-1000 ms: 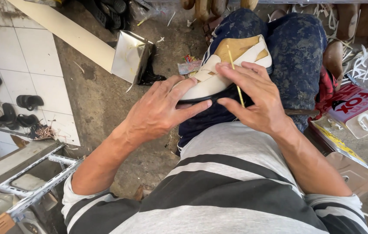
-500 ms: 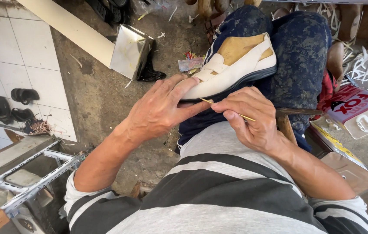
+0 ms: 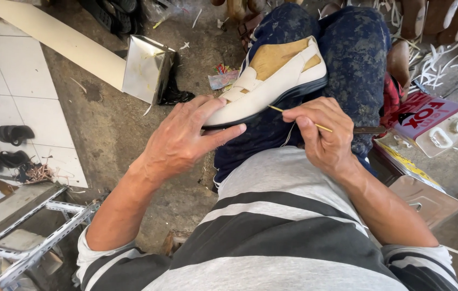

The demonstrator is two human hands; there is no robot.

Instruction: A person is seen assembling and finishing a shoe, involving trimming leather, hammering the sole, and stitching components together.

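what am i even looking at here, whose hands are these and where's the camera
The camera sits on a person's head and looks down, so you see their own striped shirt at the bottom, both arms, and their lap in dark blue trousers.

On the lap lies a cream and tan shoe with a dark sole, tipped on its side. The left hand presses against its toe end, thumb along the sole edge. The right hand pinches a thin yellowish stick whose tip meets the sole edge near the middle of the shoe.

Around them is a rough concrete floor. To the left stands a shiny metal box beside a long pale board, and some dark sandals lie on white tiles. To the right is a flat red and white can, with pale scraps scattered behind it.
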